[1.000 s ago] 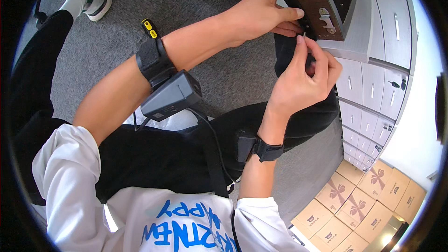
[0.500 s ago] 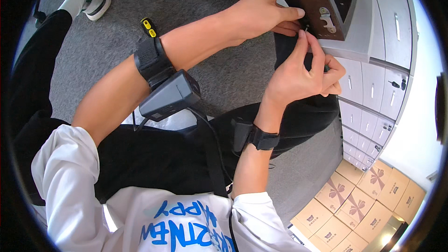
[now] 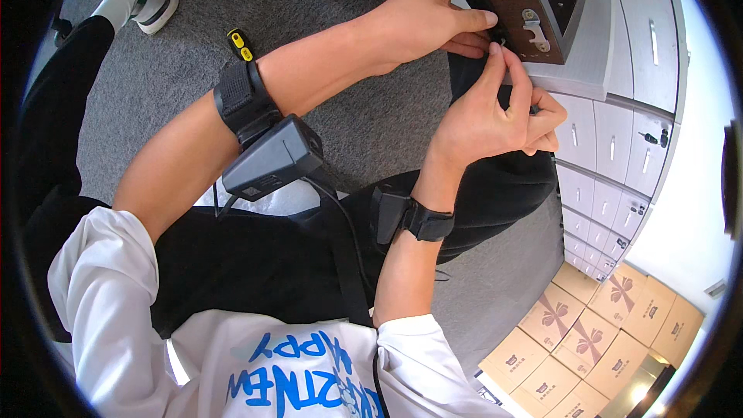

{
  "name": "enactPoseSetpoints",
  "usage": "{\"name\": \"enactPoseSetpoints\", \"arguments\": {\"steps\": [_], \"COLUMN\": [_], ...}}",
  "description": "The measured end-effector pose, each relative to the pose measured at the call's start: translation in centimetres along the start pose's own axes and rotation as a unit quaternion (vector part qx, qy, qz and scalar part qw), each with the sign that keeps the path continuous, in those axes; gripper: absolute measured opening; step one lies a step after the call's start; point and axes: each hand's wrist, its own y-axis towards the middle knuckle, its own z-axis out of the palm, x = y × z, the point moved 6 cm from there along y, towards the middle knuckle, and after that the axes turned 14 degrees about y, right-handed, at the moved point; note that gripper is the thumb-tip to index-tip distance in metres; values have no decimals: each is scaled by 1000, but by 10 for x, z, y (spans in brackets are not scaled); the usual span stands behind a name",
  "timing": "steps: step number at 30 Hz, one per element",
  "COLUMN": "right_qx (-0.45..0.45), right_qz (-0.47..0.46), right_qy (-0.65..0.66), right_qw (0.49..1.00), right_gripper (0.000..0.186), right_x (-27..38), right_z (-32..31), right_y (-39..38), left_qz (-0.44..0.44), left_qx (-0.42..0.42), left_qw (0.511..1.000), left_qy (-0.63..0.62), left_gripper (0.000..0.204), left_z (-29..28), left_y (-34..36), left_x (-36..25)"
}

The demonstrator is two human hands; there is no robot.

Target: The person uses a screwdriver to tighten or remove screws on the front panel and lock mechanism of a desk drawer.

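A brown wood-grain box (image 3: 507, 0) with a dark glassy inner face stands on a pale grey ledge (image 3: 573, 81) at the upper right. On its near side is a silver metal bracket (image 3: 534, 31). My left hand (image 3: 433, 23) is closed at the box's black lower-left edge, thumb on top and fingers curled beneath. Just below, my right hand (image 3: 491, 112) pinches thumb and forefinger together against that same edge. Something tiny shows at the fingertips, too small to name. My right hand's other fingers are curled in.
Grey drawer cabinets (image 3: 611, 139) with keys in their locks line the right side. Cardboard boxes (image 3: 611, 356) are stacked at the lower right. A yellow-and-black object (image 3: 240, 45) shows beside my left forearm, above the grey carpet (image 3: 193, 0).
The view has shifted slightly, so most things sit a little further left. Both hands stay at the box edge, and the right hand's pinch is still at the same spot.
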Motion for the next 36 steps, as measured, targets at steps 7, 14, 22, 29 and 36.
{"name": "enactPoseSetpoints", "arguments": {"steps": [7,14,22,29,36], "right_qx": [6,14,-1,-13,-21], "right_qz": [-7,-20,-18,1,2], "right_qy": [-3,-19,-5,-9,0], "right_qw": [1000,1000,1000,1000,1000], "right_gripper": [8,9,8,8,8], "right_x": [2,3,2,-1,0], "right_z": [1,1,3,4,4], "right_y": [0,1,0,-1,-1], "left_qz": [3,-7,-8,-11,-19], "left_qx": [3,-12,-13,-13,2], "left_qw": [1000,999,1000,1000,1000], "left_qy": [-1,-34,-10,1,2], "left_gripper": [43,40,42,44,44], "left_z": [-2,-1,-2,0,2], "left_y": [-1,-3,-3,-4,-4], "left_x": [-5,-7,-5,-6,-4]}}
